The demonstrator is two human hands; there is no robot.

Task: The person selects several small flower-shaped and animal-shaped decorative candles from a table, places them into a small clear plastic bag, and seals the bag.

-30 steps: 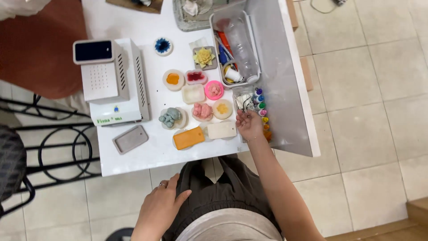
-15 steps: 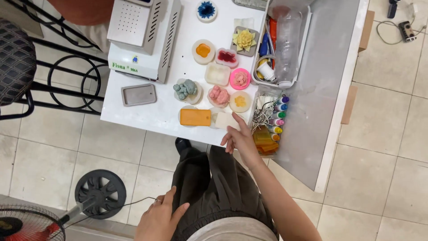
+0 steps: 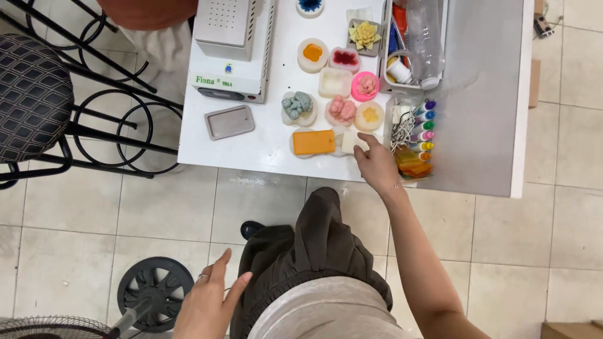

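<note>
Hanging low beside my thigh, my left hand [image 3: 210,301] is open and empty, well off the counter [image 3: 251,141]. My right hand [image 3: 375,166] rests open-fingered at the counter's near edge, fingertips touching the cream soap bar [image 3: 353,142] just right of the orange bar [image 3: 314,142].

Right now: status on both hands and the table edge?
Right hand open, fingertips on cream block at table front edge. Left hand open, low by the lap. Orange block beside it; marker row close right.

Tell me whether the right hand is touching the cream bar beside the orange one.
Touching: the head view shows the right hand with fingertips resting on the cream bar.
</note>
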